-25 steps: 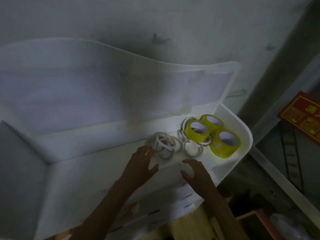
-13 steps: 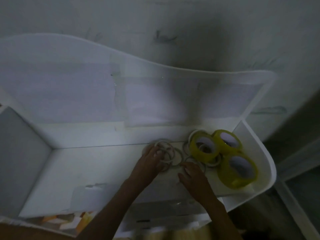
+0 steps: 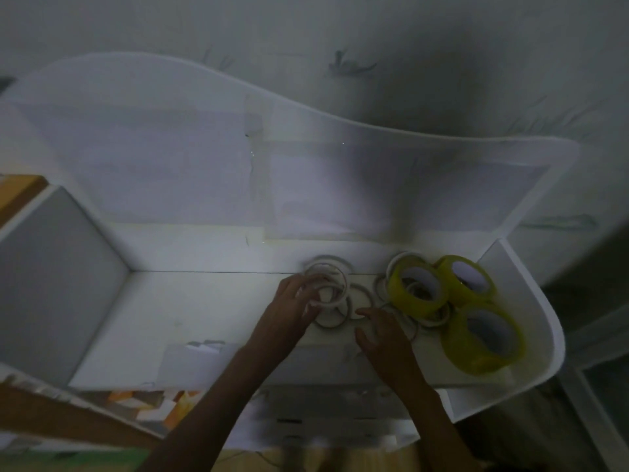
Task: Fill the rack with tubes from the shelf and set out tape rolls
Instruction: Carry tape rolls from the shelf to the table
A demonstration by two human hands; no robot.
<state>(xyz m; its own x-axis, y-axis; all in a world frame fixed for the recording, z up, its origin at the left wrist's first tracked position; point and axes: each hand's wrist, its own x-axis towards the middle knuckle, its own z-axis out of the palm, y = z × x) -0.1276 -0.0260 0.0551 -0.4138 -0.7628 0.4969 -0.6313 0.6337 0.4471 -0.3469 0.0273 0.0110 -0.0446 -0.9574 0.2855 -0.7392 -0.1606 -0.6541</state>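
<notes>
Tape rolls (image 3: 420,287): not yet set out from shelf (image 3: 204,301).
Left hand (image 3: 292,308): thin white roll (image 3: 328,284) is gripped.
Right hand (image 3: 384,338): fingers relaxed, nothing held.
Tubes, rack: not seen.

white shelf (image 3: 211,311) seen from above, dim light | thin white tape roll (image 3: 328,284) gripped by left hand (image 3: 292,301) | right hand (image 3: 381,332) laid on flat white rolls (image 3: 360,301), fingers loosely bent | three yellow tape rolls (image 3: 483,338) clustered at right end
</notes>
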